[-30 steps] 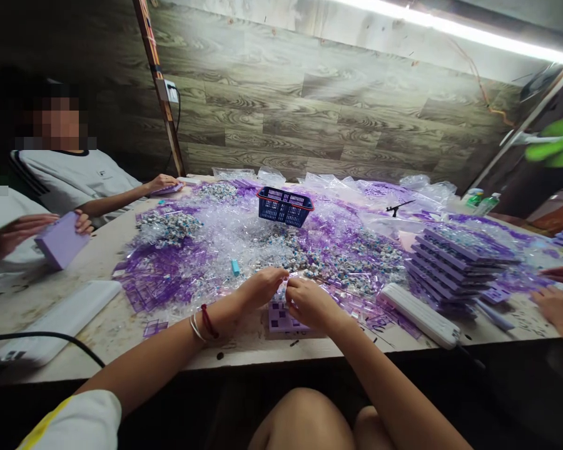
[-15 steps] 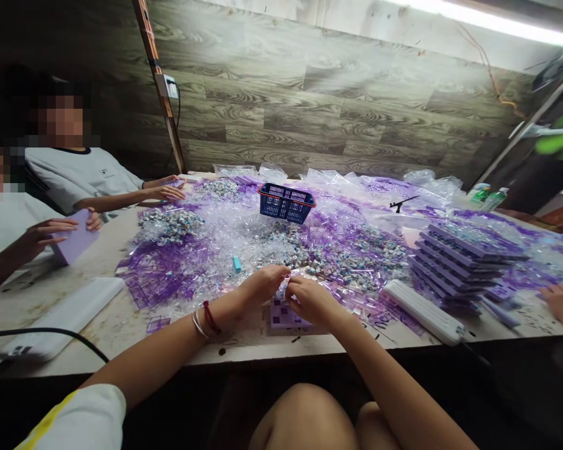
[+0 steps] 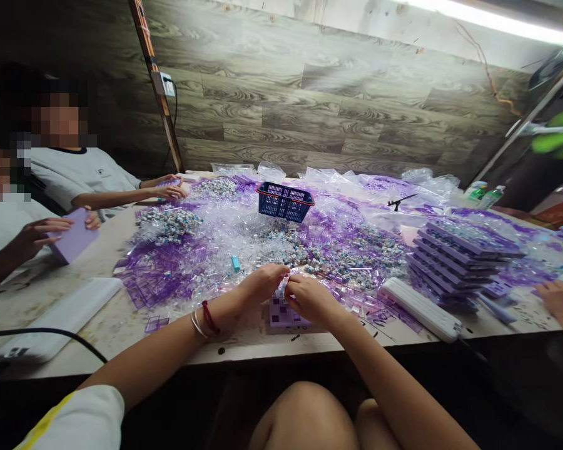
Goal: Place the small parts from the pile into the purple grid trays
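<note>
A light purple board with square openings (image 3: 281, 314) lies at the table's front edge, partly hidden by my right hand. My left hand (image 3: 268, 279) is over its far side, fingers pinched together. Just beside it, my right hand (image 3: 307, 297) has its fingers curled in, the fingertips almost meeting those of the left. What the fingers hold is too small to make out. Beyond the hands lie a heap of small white and blue pieces (image 3: 284, 244), clear plastic pieces (image 3: 229, 222) and purple transparent pieces (image 3: 159, 269). A turquoise block (image 3: 235, 263) rests left of the hands.
A dark blue basket (image 3: 285, 203) stands on the heap. To the right are a stack of purple boards (image 3: 455, 262) and a white power strip (image 3: 420, 309); another white strip (image 3: 60, 319) lies left. Two people sit at left; another person's hand (image 3: 560, 303) shows at right.
My hands keep nearly the same pose over the board. The view has shifted slightly. The farther person at left has moved their hands and the purple piece between them a little.
</note>
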`<action>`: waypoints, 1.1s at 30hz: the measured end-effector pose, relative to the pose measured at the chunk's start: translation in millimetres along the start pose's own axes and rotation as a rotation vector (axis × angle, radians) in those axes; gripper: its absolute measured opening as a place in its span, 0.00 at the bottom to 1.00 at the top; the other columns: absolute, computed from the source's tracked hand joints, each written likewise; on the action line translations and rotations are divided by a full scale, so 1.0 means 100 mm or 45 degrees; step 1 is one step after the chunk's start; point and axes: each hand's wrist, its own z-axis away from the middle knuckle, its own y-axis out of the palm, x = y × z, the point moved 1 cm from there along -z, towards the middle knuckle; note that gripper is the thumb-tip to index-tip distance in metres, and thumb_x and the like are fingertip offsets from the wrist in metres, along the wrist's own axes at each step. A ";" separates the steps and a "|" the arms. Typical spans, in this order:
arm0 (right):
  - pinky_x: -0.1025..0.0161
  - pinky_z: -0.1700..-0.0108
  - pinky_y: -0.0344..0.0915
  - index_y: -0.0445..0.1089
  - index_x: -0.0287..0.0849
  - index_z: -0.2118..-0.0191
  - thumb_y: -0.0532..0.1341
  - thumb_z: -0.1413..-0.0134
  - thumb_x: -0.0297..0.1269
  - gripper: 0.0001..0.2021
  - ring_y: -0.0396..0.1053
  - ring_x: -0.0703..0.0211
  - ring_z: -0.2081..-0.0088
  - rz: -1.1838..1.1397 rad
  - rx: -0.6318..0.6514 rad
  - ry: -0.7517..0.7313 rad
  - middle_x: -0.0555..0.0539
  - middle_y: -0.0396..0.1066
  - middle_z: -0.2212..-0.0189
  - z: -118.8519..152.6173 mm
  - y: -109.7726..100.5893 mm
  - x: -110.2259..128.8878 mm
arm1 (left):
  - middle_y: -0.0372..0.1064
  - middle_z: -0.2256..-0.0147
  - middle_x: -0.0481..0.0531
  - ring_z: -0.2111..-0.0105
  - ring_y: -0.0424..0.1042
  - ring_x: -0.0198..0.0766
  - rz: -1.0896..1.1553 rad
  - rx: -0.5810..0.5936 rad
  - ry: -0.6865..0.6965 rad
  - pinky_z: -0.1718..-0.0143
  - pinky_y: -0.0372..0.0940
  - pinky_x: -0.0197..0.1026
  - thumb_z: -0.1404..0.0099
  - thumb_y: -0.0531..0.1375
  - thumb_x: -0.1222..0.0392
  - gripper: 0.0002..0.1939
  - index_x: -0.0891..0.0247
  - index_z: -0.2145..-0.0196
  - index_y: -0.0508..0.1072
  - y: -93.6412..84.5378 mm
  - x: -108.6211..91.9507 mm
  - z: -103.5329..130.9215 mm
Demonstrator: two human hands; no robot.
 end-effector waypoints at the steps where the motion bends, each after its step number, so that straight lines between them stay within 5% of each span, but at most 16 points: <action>1: 0.62 0.56 0.60 0.72 0.38 0.65 0.54 0.43 0.27 0.08 0.68 0.56 0.59 0.003 0.000 0.002 0.42 0.72 0.62 0.00 0.00 0.00 | 0.71 0.64 0.54 0.62 0.70 0.43 -0.008 0.004 -0.004 0.57 0.66 0.45 0.35 0.50 0.68 0.09 0.63 0.60 0.68 0.00 0.00 0.00; 20: 0.65 0.60 0.60 0.75 0.41 0.70 0.58 0.49 0.26 0.08 0.69 0.59 0.64 -0.121 -0.044 0.062 0.47 0.73 0.67 0.01 0.01 -0.04 | 0.72 0.63 0.55 0.62 0.71 0.44 0.124 -0.049 -0.072 0.59 0.66 0.44 0.35 0.52 0.65 0.09 0.63 0.61 0.71 -0.02 -0.05 0.03; 28: 0.64 0.61 0.61 0.70 0.40 0.66 0.58 0.50 0.25 0.06 0.67 0.59 0.66 -0.221 -0.264 0.107 0.46 0.71 0.67 0.05 -0.06 -0.09 | 0.72 0.66 0.53 0.69 0.72 0.37 0.632 -0.155 -0.289 0.66 0.68 0.38 0.43 0.61 0.63 0.08 0.68 0.65 0.75 -0.09 0.03 -0.05; 33: 0.59 0.56 0.64 0.65 0.40 0.60 0.59 0.48 0.27 0.08 0.68 0.56 0.59 -0.333 -0.433 0.127 0.44 0.69 0.61 0.08 -0.11 -0.11 | 0.75 0.68 0.54 0.70 0.73 0.38 0.996 -0.025 -0.471 0.65 0.67 0.40 0.45 0.65 0.56 0.14 0.69 0.63 0.77 -0.13 -0.02 -0.06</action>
